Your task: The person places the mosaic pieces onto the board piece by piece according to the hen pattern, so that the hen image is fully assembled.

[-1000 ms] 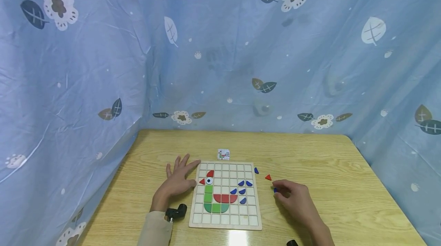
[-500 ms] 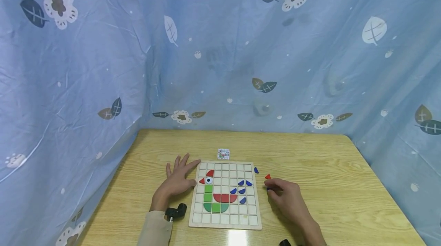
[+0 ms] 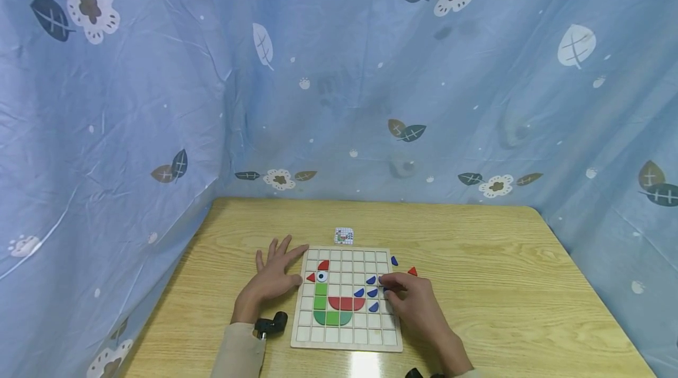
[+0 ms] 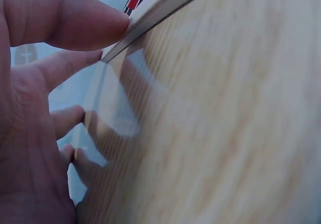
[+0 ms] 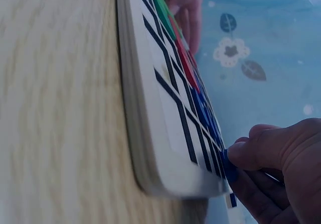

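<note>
A gridded wooden board (image 3: 346,336) lies on the table, bearing green, red and blue pieces and an eye piece (image 3: 321,276). My left hand (image 3: 271,277) has its fingers spread, with thumb and index fingertip touching the board's left edge. Over the right edge, my right hand (image 3: 415,302) pinches a blue half-round piece (image 5: 229,168) between thumb and fingers. Several blue pieces (image 3: 372,292) sit in cells beside it; the right fingers partly cover one. In the left wrist view the thumb (image 4: 90,20) presses the board's side.
A small pattern card (image 3: 344,236) lies behind the board. To the right, a loose blue piece (image 3: 394,261) lies by the board's corner and a red triangle (image 3: 412,271) just beyond my right hand. A blue patterned curtain (image 3: 339,101) hangs around the table.
My right hand has moved left from the table with the pinched blue piece, reaching the board's right edge. The left hand has stayed in place.
</note>
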Tool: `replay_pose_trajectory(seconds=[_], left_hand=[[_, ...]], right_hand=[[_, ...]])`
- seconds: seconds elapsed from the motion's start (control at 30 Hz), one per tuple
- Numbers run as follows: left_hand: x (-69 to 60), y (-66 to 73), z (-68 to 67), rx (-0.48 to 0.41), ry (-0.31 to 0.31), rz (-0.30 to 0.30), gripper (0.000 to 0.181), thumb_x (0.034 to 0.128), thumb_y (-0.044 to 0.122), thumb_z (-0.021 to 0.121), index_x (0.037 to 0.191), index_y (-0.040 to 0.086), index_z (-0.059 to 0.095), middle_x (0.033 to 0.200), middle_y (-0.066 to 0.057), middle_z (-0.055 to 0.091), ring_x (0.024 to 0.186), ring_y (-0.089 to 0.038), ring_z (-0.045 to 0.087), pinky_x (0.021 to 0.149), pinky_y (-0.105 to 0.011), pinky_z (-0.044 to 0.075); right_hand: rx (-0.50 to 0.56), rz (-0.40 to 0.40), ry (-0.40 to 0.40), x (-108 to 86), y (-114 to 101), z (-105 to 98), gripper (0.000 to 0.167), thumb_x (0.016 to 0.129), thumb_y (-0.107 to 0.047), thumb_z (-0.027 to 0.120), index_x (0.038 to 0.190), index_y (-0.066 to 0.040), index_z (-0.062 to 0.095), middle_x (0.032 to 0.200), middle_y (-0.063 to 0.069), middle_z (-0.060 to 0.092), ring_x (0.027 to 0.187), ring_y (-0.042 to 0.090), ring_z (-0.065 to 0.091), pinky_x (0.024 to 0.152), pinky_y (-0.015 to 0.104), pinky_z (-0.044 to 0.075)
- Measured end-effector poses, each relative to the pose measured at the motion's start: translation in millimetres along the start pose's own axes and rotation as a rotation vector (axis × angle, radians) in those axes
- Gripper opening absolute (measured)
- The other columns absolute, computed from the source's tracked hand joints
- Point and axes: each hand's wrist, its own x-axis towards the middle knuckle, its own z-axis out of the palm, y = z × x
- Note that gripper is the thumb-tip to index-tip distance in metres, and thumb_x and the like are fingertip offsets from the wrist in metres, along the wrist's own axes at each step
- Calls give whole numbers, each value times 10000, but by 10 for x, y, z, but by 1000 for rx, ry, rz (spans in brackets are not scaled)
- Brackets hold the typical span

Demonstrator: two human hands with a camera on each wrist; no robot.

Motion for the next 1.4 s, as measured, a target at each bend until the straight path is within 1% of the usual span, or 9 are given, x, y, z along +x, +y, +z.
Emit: replay_pose_trajectory(seconds=[0.17, 0.4, 0.6, 0.87, 1.0, 1.07, 1.23, 1.33, 1.4], left_hand=[[-2, 7, -2, -2, -1, 0, 841, 850, 135, 703, 1659, 257, 508, 1844, -188, 122, 1696, -492, -87, 1240, -774, -204], [9, -4, 3, 2, 4, 2, 842, 844, 139, 707, 1656, 251, 514, 1841, -197, 129, 1694, -500, -76, 1235, -780, -201], [25, -23, 13, 16, -2, -10, 837, 864, 157, 698, 1668, 262, 494, 1849, -171, 112, 1701, -474, -84, 1245, -766, -202], [19, -20, 21, 9, 1, -9, 836, 864, 153, 697, 1668, 259, 495, 1848, -174, 114, 1702, -472, -89, 1245, -762, -207], [22, -24, 13, 9, 9, -3, 835, 855, 150, 690, 1663, 252, 503, 1843, -191, 123, 1699, -486, -76, 1244, -765, -201], [24, -29, 11, 13, 10, -2, 834, 854, 150, 690, 1661, 250, 506, 1841, -197, 127, 1697, -493, -69, 1243, -771, -194], [28, -28, 9, 22, 0, -5, 832, 869, 162, 692, 1670, 266, 491, 1849, -172, 112, 1702, -474, -83, 1248, -768, -194], [27, -20, 11, 22, 4, -1, 837, 858, 157, 697, 1665, 259, 500, 1845, -183, 123, 1699, -486, -71, 1246, -775, -186], [25, -16, 12, 21, 7, 3, 838, 847, 152, 701, 1658, 250, 511, 1841, -195, 134, 1697, -497, -63, 1244, -779, -182]], right_hand=[[-29, -11, -16, 19, -38, 43, 332, 890, 92, 810, 1138, -125, 846, 1081, -50, 834, 988, 127, 785, 899, 290, 650], [-65, -33, 2, 2, -14, 38, 370, 860, 109, 823, 1125, -148, 852, 1079, -79, 833, 990, 93, 779, 905, 308, 650], [-52, -70, -30, 2, 3, 52, 342, 861, 118, 820, 1105, -119, 849, 1071, -45, 840, 987, 105, 789, 889, 292, 653], [-135, -108, -13, -10, -17, 74, 314, 855, 109, 827, 1095, -92, 855, 1054, -11, 844, 945, 89, 779, 862, 295, 655], [-151, -131, -3, -16, -32, 85, 323, 844, 120, 830, 1097, -80, 854, 1065, 4, 844, 956, 109, 785, 861, 313, 663], [-149, -124, -6, -24, -36, 75, 337, 840, 121, 832, 1108, -82, 853, 1074, 2, 845, 965, 119, 791, 867, 319, 664], [-125, -62, 21, -33, -4, -47, 339, 867, 74, 837, 1148, -114, 853, 1084, -29, 847, 995, 137, 800, 917, 370, 660], [-76, -30, 56, -37, 67, -201, 320, 881, 22, 860, 1169, -114, 850, 1095, -27, 848, 999, 164, 802, 948, 412, 657], [-38, -21, 76, -44, 130, -320, 318, 886, -18, 877, 1188, -113, 847, 1112, -23, 849, 1003, 193, 809, 962, 410, 654]])
